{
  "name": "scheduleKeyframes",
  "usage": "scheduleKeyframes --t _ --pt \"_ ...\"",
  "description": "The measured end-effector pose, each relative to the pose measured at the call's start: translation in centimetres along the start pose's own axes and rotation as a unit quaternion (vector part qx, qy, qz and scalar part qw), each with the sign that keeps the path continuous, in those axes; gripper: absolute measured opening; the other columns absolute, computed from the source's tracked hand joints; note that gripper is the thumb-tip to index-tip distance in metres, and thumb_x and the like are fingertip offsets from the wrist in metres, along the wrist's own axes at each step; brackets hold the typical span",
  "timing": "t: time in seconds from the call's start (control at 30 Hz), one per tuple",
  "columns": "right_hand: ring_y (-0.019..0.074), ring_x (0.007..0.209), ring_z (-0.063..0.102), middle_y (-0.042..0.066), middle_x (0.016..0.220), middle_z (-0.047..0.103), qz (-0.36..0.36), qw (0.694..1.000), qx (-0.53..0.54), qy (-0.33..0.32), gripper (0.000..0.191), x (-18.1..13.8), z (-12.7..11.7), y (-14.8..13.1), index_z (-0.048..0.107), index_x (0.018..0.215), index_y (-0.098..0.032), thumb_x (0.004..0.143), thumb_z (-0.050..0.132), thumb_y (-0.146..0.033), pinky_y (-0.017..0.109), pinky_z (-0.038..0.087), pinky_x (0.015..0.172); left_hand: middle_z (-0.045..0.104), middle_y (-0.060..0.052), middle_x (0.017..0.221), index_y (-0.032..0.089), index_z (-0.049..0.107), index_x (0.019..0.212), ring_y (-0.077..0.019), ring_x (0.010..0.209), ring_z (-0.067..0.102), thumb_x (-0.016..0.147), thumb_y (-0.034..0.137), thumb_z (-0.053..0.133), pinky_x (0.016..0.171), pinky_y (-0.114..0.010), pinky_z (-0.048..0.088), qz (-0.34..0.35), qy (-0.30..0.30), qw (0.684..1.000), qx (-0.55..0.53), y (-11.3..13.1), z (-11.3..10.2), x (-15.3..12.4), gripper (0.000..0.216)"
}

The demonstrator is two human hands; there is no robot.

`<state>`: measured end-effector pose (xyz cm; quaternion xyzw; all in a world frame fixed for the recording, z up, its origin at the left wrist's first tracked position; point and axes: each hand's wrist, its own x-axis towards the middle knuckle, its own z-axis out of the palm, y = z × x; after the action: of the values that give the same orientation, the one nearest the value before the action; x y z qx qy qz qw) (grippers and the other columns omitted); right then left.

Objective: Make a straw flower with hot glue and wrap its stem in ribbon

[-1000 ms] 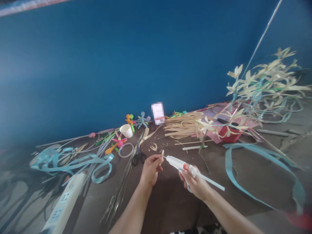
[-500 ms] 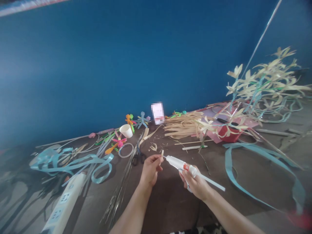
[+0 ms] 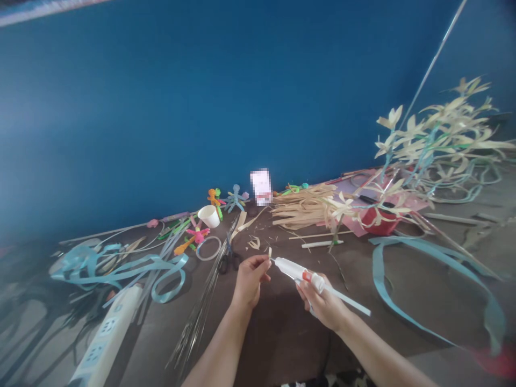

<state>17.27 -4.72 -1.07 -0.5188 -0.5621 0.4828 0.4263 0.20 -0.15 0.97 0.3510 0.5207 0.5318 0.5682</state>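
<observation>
My left hand is pinched shut on a small tan leaf strip held upright above the brown table. My right hand grips a white glue gun with an orange trigger. A white glue stick juts out of the gun's back. The nozzle points left and sits right beside the strip in my left fingers.
Black scissors lie just left of my left hand, beside a bundle of thin wires. A white power strip and light blue ribbon loops are at left. Tan strips, a red pot with a leaf-flower plant, and a blue ribbon arc are at right.
</observation>
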Motion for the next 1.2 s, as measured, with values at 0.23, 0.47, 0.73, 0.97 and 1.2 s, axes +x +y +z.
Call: scheduleKeyframes --t 0.23,0.47,0.73,0.97,1.2 --pt "0.0105 0.044 0.048 0.0 0.06 0.049 -0.002 1.0 -0.003 -0.005 0.042 0.0 0.1 0.4 0.051 0.067 -0.016 0.076 0.042 -0.056 0.024 0.045 0.045 0.056 0.001 0.061 0.012 0.066 0.071 -0.0042 0.044 0.043 0.056 0.024 0.069 0.04 -0.017 0.036 0.006 -0.003 1.0 -0.007 -0.2 -0.2 0.1 0.02" --pt "0.0091 0.044 0.044 -0.003 0.055 0.043 -0.029 0.999 -0.028 -0.036 0.034 -0.1 -0.1 0.0 0.047 0.061 -0.017 0.081 0.043 -0.044 0.022 0.042 0.047 0.056 0.001 0.062 0.013 0.065 0.069 -0.0054 0.048 0.045 0.057 0.021 0.067 0.04 -0.016 0.037 0.016 0.006 1.0 0.001 -0.5 -0.3 0.3 0.014" --pt "0.0107 0.045 0.045 -0.004 0.048 0.042 -0.045 0.996 -0.07 -0.038 0.033 -0.1 -0.4 -0.9 0.044 0.058 -0.019 0.083 0.04 -0.04 0.023 0.039 0.049 0.056 0.002 0.058 0.013 0.065 0.067 -0.0049 0.045 0.045 0.058 0.021 0.066 0.04 -0.016 0.037 0.021 0.011 1.0 0.01 -0.4 -0.3 0.3 0.012" --pt "0.0105 0.046 0.046 -0.003 0.052 0.043 -0.032 0.997 -0.066 -0.022 0.035 -0.2 -0.3 -0.3 0.047 0.061 -0.018 0.081 0.04 -0.045 0.023 0.041 0.051 0.056 0.001 0.059 0.012 0.065 0.066 -0.0049 0.046 0.045 0.057 0.022 0.067 0.041 -0.016 0.037 0.016 0.008 1.0 0.005 -0.4 -0.2 0.2 0.013" --pt "0.0111 0.045 0.047 -0.001 0.053 0.048 -0.026 0.998 -0.052 -0.019 0.038 -0.1 -0.4 -0.8 0.05 0.061 -0.017 0.079 0.041 -0.05 0.022 0.041 0.047 0.057 0.0 0.062 0.011 0.065 0.069 -0.0052 0.049 0.045 0.059 0.021 0.067 0.041 -0.016 0.037 0.015 0.004 1.0 0.01 -0.5 -0.3 0.3 0.014"
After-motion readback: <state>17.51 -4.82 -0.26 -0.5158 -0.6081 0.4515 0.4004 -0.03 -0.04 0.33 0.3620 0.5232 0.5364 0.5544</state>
